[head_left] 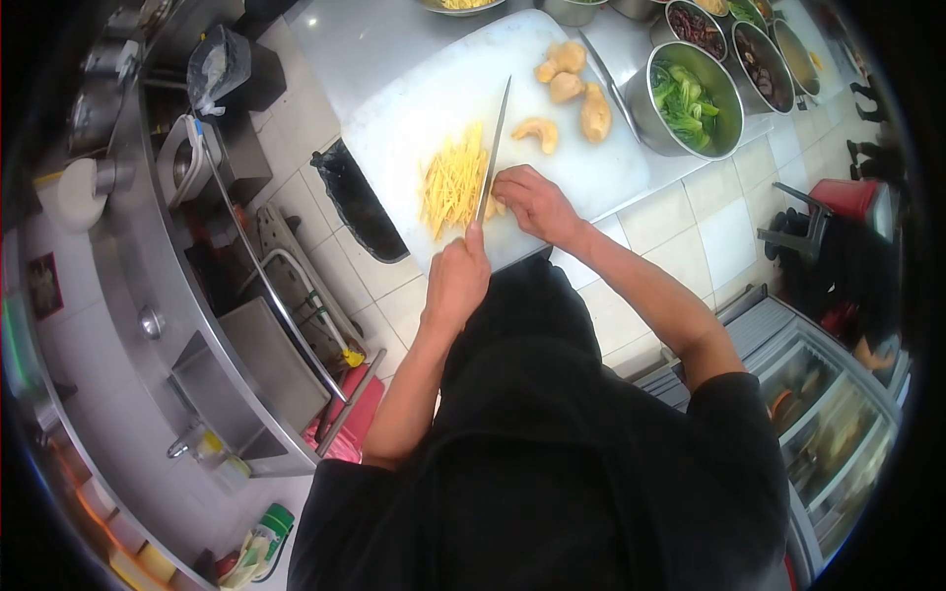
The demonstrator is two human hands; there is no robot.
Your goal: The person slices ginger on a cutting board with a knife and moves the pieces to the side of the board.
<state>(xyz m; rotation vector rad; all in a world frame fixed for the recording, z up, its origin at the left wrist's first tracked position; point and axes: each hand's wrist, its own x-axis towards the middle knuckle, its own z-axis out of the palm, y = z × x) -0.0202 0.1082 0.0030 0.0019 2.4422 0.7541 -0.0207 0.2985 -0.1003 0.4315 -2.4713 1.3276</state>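
My left hand [459, 278] is wrapped round the handle of a long knife [498, 138], its blade pointing away from me over the white cutting board [394, 108]. Beside the blade, my right hand [535, 204] has its fingers curled down on a small piece of ginger [496, 208], mostly hidden under the fingertips. Left of the blade lies a heap of thin yellow ginger strips [453, 182]. Several peeled ginger chunks [595, 113] rest farther up the board, with a curved ginger piece [536, 132] nearer the knife.
A second knife [609, 84] lies along the board's right side. Next to it stand a metal pot of green vegetables [690, 108] and a pot of dark pieces [759, 69]. A black-lined bin [360, 207] is below the left edge. Someone in dark clothes [847, 256] is at right.
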